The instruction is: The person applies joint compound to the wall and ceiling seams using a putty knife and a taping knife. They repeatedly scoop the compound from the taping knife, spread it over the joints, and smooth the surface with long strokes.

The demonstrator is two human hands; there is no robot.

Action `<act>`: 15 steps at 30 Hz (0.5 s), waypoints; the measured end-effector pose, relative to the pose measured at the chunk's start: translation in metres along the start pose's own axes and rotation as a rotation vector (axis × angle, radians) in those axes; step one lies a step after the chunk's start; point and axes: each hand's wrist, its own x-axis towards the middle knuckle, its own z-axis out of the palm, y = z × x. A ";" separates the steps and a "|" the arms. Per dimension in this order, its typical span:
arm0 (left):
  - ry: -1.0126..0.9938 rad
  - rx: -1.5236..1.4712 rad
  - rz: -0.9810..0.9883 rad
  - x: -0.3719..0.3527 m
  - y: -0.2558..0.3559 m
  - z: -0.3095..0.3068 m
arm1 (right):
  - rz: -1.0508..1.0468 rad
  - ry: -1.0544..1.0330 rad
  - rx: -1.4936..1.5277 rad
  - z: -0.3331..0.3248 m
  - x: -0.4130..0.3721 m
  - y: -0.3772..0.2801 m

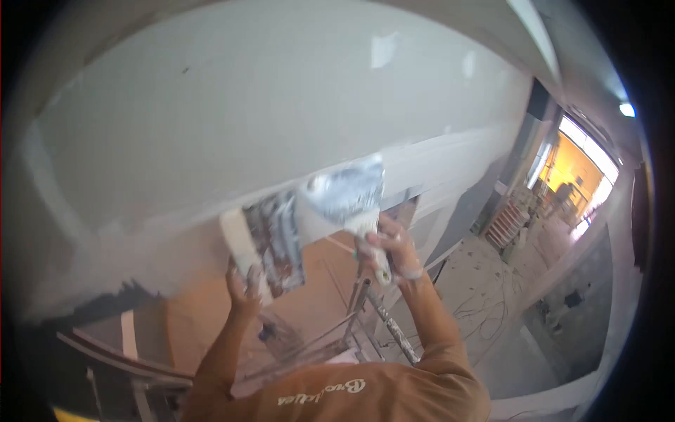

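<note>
My left hand point(243, 283) is wrapped round the pale handle of a plaster-smeared trowel point(281, 239), whose blade faces right. In my right hand point(395, 247) is the handle of a wide putty knife point(344, 190), its blade coated with white compound and pointing up and left. The two blades are close together in front of the lower part of a grey wall panel point(246, 105); whether they touch is hard to tell. A whitish band of compound point(450, 151) runs along the panel's lower edge.
Below are metal scaffold tubes point(390, 323) and a brown board surface point(197, 323). Cables lie on the dusty floor point(471, 288) at the right. Farther off stand a reddish slatted object point(505, 225) and a bright, yellow-lit opening point(573, 169).
</note>
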 end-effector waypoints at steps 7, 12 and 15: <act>0.014 0.146 -0.160 -0.020 -0.024 -0.015 | -0.941 0.250 -0.387 -0.104 0.213 -0.223; 0.049 0.173 -0.332 -0.094 0.004 -0.051 | -1.192 0.400 -0.272 -0.104 0.288 -0.346; 0.122 0.242 -0.376 -0.113 0.017 -0.055 | -1.104 0.455 -0.167 -0.095 0.309 -0.365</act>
